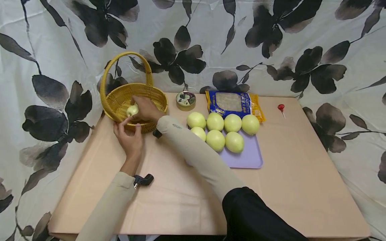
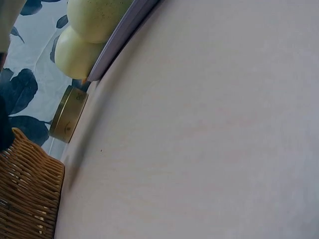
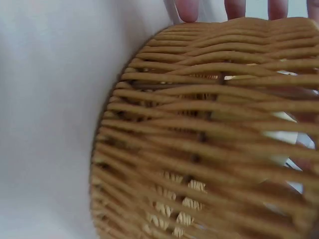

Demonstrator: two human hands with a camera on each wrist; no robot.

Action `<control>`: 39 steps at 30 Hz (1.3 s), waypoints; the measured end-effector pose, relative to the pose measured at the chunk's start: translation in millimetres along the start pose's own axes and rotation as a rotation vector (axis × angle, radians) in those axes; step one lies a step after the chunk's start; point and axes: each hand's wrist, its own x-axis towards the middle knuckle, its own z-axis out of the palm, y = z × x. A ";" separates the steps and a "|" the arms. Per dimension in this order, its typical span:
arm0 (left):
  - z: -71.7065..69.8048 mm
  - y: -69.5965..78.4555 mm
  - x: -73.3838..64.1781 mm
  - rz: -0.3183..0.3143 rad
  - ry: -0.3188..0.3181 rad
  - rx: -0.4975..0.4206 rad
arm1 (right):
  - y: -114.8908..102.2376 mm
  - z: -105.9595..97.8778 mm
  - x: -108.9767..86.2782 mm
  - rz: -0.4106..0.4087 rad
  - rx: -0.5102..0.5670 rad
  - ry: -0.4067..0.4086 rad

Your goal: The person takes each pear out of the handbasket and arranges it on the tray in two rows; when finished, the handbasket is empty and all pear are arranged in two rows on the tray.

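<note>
My right hand reaches down into the yellow woven basket and grips a pale yellow-green round fruit. At the basket's front, my left hand touches the outside and rim with its spread fingers, close beside the fruit. The basket's tall handle arches over the left and back of its opening. In the right wrist view, the basket's woven wall fills most of the picture, and fingertips show past its edge. The left wrist view shows only a corner of the basket.
A lilac tray carries several matching fruits, partly behind my right sleeve. Behind it lies a blue and yellow packet. A round tin stands between basket and packet. A red lollipop lies at the right.
</note>
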 end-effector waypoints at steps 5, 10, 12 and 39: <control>-1.9 1.7 1.4 -0.007 -0.003 -0.004 | 1.6 -12.0 -16.0 -0.007 0.095 0.017; -2.7 -0.5 2.0 -0.042 -0.023 -0.022 | 6.1 -33.1 -41.7 -0.009 0.180 0.096; -3.3 -0.8 1.7 -0.048 -0.025 -0.030 | 8.6 -43.1 -54.8 -0.002 0.211 0.134; -3.6 -42.3 12.9 -0.016 -0.058 0.027 | 122.4 -118.2 -299.1 0.136 0.458 0.538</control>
